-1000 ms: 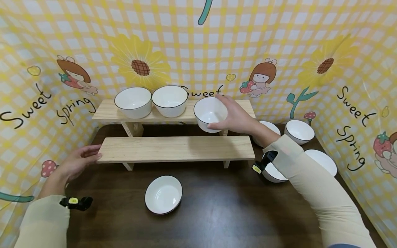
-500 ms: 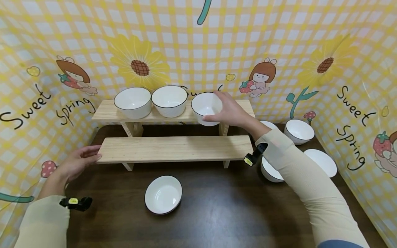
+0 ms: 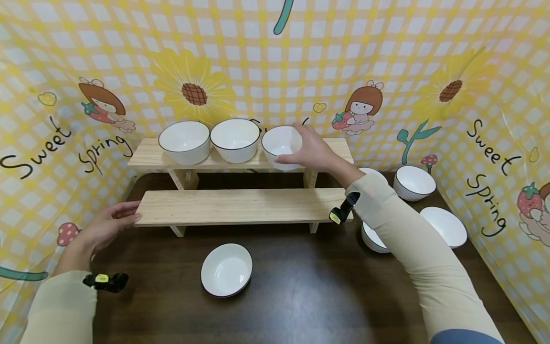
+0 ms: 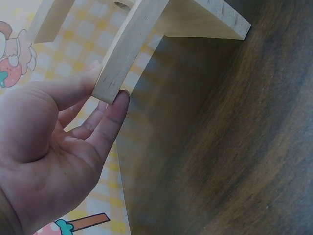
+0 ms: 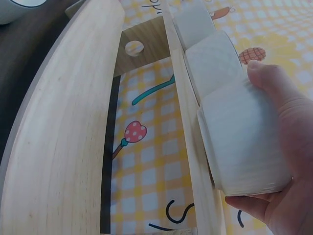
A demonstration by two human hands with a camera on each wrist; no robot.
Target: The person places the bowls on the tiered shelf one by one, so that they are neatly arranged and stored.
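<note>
My right hand (image 3: 315, 150) grips a white dark-rimmed bowl (image 3: 281, 145) by its right side, thumb at the front. This bowl is at the upper board (image 3: 337, 149) of a two-step wooden shelf, right of two similar bowls, the middle bowl (image 3: 235, 142) and the left bowl (image 3: 185, 143). In the right wrist view the gripped bowl (image 5: 244, 142) stands upright close beside its neighbour; whether its base touches the board is hard to tell. My left hand (image 3: 107, 225) pinches the left end of the lower board (image 3: 245, 206), thumb above and fingers beneath in the left wrist view.
A white bowl (image 3: 226, 271) sits on the dark wooden table (image 3: 301, 286) before the shelf. Several more stand at the right, including a back bowl (image 3: 414, 182) and a wide bowl (image 3: 444, 225), some partly behind my right arm. Checkered cloth (image 3: 275, 71) surrounds the table.
My right hand has carried the bowl back and slightly left, closer to the middle bowl on the upper board. The left hand has stayed at the lower board's end.
</note>
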